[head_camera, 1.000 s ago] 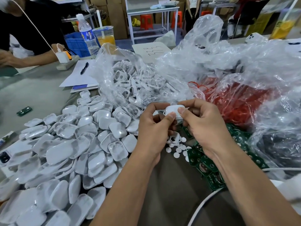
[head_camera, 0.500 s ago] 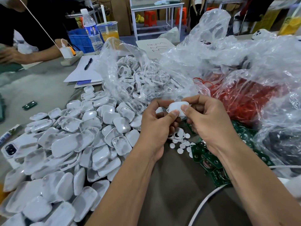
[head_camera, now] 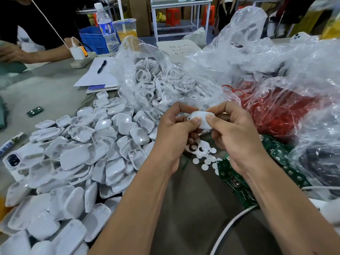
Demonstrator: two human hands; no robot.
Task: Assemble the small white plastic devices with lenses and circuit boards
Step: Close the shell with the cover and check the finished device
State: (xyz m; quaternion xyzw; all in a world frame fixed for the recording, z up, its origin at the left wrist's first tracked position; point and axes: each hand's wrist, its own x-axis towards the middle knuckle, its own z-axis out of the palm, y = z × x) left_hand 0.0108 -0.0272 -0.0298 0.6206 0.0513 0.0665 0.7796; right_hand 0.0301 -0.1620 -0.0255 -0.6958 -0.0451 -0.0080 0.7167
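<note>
Both hands, left hand (head_camera: pixel 174 131) and right hand (head_camera: pixel 233 137), are still pinching the white case (head_camera: pixel 201 117) between thumbs and fingers (grip unchanged, pressing halves together, likely).

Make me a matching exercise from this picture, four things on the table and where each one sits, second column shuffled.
Things:
1. pen
2. white shell
3. green boards
4. phone

Places:
A. at the left edge, beside the white pile
B. under the right wrist
C. on the paper
D. pinched between both hands

Pairs: 1-C, 2-D, 3-B, 4-A
</note>
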